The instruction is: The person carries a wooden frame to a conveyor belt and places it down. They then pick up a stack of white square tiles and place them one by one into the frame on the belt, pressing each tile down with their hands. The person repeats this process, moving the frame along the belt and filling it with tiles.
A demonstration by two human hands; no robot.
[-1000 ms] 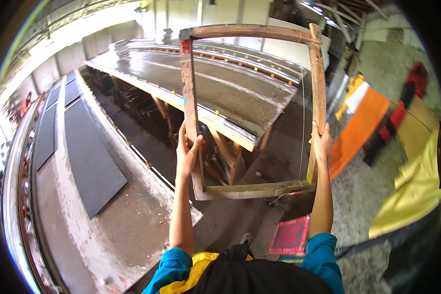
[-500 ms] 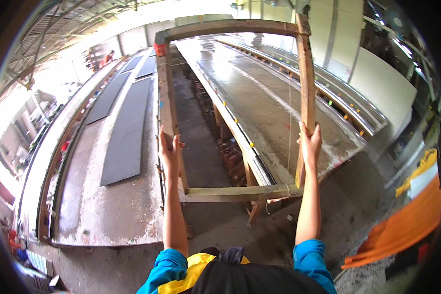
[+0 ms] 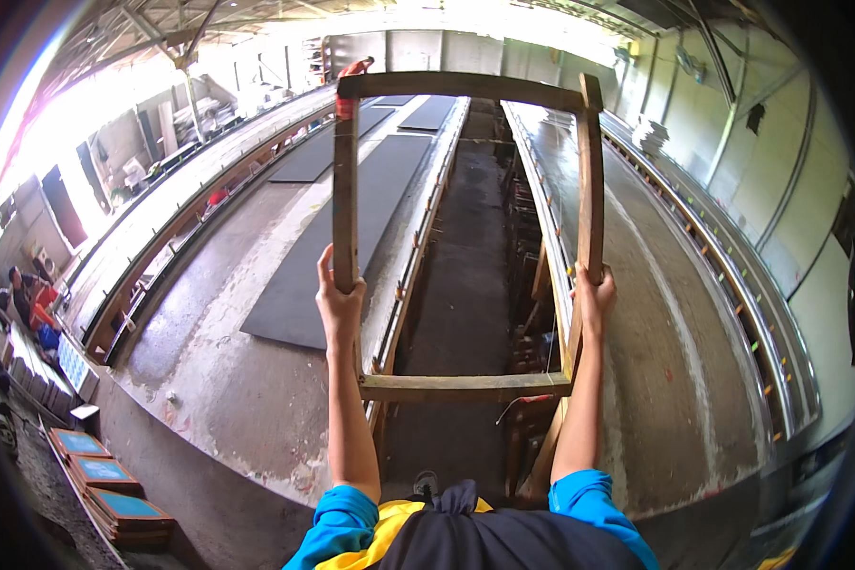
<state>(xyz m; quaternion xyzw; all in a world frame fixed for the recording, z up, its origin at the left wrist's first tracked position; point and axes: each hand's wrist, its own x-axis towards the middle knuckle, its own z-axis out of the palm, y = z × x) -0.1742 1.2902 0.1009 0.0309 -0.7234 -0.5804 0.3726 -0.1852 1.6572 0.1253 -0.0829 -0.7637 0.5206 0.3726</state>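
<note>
A large rectangular wooden frame (image 3: 465,387) is held up in front of me, roughly upright. Through its opening I see the aisle and parts of the tables. My left hand (image 3: 340,294) is closed around the left rail, low down. On the right rail, at about the same height, my right hand (image 3: 595,296) is wrapped round the wood. A strip of red (image 3: 345,106) marks the frame's upper left corner.
Long worktables run away from me on both sides of an aisle (image 3: 456,285). Dark flat sheets (image 3: 351,218) lie on the left table (image 3: 228,418). The right table (image 3: 665,380) has pegs along its edge rails. Blue-panelled frames (image 3: 128,508) are stacked at lower left. A person (image 3: 38,302) is at far left, another person (image 3: 356,66) at the back.
My view has turned to the left, and the aisle now lies behind the frame's middle. Both hands keep their hold on the wooden frame. The orange material on the right has left the view.
</note>
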